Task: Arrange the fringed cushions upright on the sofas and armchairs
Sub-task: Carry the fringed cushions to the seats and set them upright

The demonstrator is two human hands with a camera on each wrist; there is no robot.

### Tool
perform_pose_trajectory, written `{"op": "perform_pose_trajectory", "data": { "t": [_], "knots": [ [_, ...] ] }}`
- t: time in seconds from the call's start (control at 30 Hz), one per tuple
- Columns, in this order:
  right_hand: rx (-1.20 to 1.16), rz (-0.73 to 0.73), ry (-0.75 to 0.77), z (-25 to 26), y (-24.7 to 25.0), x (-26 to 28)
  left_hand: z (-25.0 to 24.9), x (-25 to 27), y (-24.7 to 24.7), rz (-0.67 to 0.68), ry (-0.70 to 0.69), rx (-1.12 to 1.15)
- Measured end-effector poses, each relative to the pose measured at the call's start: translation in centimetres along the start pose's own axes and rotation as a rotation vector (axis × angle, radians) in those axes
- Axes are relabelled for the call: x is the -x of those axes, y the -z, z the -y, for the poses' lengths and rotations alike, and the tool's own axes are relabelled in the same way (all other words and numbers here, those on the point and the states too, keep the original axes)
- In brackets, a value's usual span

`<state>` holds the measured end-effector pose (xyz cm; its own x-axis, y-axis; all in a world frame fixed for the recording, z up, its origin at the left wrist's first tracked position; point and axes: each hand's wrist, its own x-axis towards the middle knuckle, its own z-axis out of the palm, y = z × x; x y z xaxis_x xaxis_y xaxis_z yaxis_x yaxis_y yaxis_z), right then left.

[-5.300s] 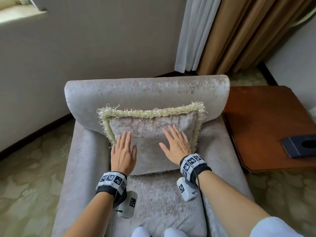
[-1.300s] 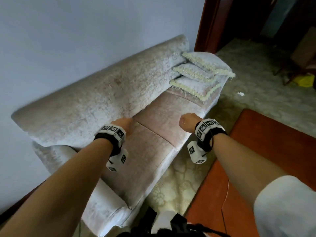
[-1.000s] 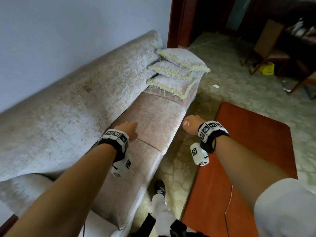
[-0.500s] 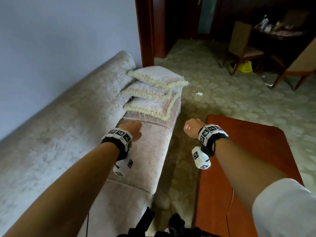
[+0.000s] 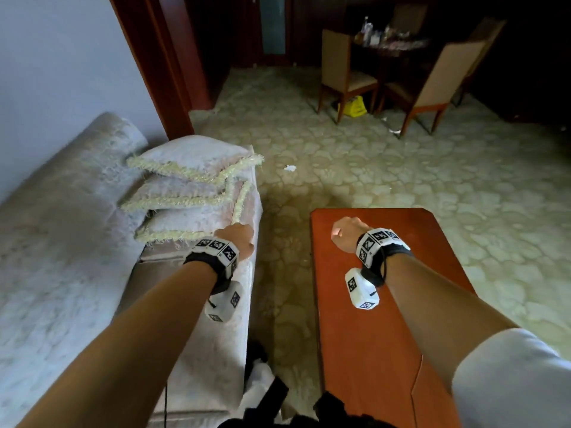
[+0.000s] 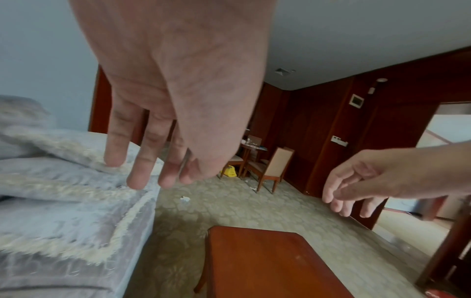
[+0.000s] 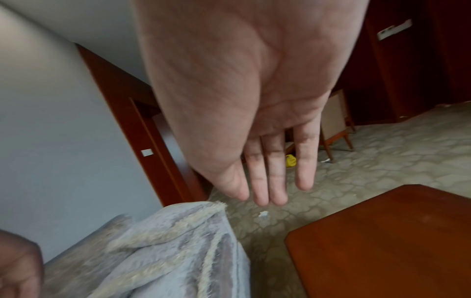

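Note:
Three fringed cushions (image 5: 191,193) lie flat in a stack at the far end of the pale sofa (image 5: 55,242); they also show as the cushion stack (image 6: 63,181) and the cushion stack (image 7: 178,242) in the wrist views. My left hand (image 5: 236,239) hovers just before the lowest cushion's near corner, fingers (image 6: 137,175) hanging straight and holding nothing. My right hand (image 5: 344,233) hangs over the red-brown table, fingers (image 7: 276,181) extended and empty.
A red-brown coffee table (image 5: 386,319) stands right of the sofa, with a strip of patterned carpet (image 5: 284,242) between them. A wooden door frame (image 5: 160,72) rises behind the sofa's end. Dining chairs (image 5: 349,72) and a yellow object (image 5: 353,106) sit far back.
The view has swung from an armchair with its upright cushion to the sofa. Over the last second I have come closer to the stacked cushions, both hands travelling forward empty.

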<state>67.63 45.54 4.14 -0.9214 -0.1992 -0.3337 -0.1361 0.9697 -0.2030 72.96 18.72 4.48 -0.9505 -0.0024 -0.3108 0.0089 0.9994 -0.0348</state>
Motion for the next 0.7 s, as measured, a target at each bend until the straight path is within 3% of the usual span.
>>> {"op": "perform_pose_trajectory", "data": {
  "t": [0.23,0.47,0.7],
  "knots": [
    [0.004,-0.044,-0.153,-2.6,1.3,-7.0,-2.3,-10.1,2.5,0.007,-0.111,0.026],
    [-0.083,-0.070,-0.118,-3.8,5.2,-16.6,-0.9,-22.6,6.7,0.023,-0.128,-0.006],
    [0.003,-0.001,-0.064,1.2,10.1,-28.6,3.9,-32.4,10.3,-0.011,-0.157,0.036]
  ]
}}
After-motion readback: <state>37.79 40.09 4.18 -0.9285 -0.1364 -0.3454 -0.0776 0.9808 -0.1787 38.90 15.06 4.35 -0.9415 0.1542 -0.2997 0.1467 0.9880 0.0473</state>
